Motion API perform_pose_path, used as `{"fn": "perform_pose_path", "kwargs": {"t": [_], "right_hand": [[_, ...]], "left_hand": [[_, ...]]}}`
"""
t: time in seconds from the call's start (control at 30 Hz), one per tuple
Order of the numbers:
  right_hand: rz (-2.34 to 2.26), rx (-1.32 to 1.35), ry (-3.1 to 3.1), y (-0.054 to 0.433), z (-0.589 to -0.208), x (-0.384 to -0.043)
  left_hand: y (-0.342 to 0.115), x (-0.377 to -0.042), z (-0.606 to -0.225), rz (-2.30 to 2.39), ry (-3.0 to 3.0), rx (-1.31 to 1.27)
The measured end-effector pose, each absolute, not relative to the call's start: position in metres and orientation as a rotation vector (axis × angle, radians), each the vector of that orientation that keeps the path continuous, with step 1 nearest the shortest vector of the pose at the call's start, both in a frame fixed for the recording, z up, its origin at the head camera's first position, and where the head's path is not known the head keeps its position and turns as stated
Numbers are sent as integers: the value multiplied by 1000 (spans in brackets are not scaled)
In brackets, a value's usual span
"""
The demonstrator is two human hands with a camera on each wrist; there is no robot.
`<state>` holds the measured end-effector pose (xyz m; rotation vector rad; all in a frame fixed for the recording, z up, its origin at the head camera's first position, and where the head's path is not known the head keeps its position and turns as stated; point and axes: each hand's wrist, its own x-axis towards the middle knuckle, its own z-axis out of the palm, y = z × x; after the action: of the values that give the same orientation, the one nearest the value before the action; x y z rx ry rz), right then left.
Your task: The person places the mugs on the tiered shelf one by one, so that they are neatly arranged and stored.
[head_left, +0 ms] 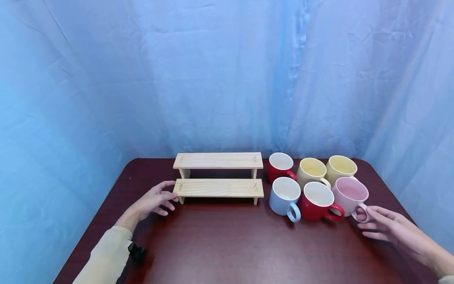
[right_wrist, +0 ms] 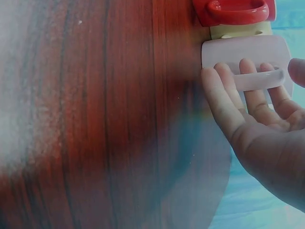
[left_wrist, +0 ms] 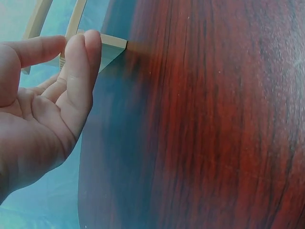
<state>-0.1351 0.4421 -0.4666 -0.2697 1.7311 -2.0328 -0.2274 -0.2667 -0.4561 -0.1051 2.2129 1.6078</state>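
Note:
A two-tier light wooden stand [head_left: 219, 187] is on the dark table. My left hand [head_left: 154, 202] is at the left end of its lower board, thumb and fingertips pinching that end. The left wrist view shows the same left hand [left_wrist: 52, 95] against the board's end. At the right, my right hand [head_left: 393, 228] holds the handle of a pink mug [head_left: 349, 193]. In the right wrist view two fingers pass behind the handle of this pink mug [right_wrist: 243, 47], and the other two extend below it. The mug is upright beside the others.
Left of the pink mug stand a red mug [head_left: 312, 207] and a light blue mug [head_left: 280, 201]. Behind them are another red mug [head_left: 274, 173] and two yellow mugs [head_left: 306, 177]. Blue curtains [head_left: 220, 79] hang behind the wood-grain table [head_left: 227, 248].

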Motion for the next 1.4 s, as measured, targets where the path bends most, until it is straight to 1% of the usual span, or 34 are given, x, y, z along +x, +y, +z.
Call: {"fn": "perform_pose_path", "kwargs": {"t": [0.4, 0.6, 0.83, 1.03, 1.4], "right_hand": [[-2012, -281, 1802, 442, -469, -143], [-2046, -385, 1772, 441, -465, -148], [-2081, -338, 1829, 437, -474, -140], [-2099, -372, 1837, 443, -475, -136], [-2083, -471, 1904, 444, -444, -131]], "left_hand": [[-272, -229, -465, 1618, 2240, -75], [-268, -227, -464, 1621, 2245, -100], [-269, -228, -459, 1580, 2269, -112], [-266, -228, -457, 1573, 2279, -94], [-266, -230, -458, 1597, 2251, -108]]}}
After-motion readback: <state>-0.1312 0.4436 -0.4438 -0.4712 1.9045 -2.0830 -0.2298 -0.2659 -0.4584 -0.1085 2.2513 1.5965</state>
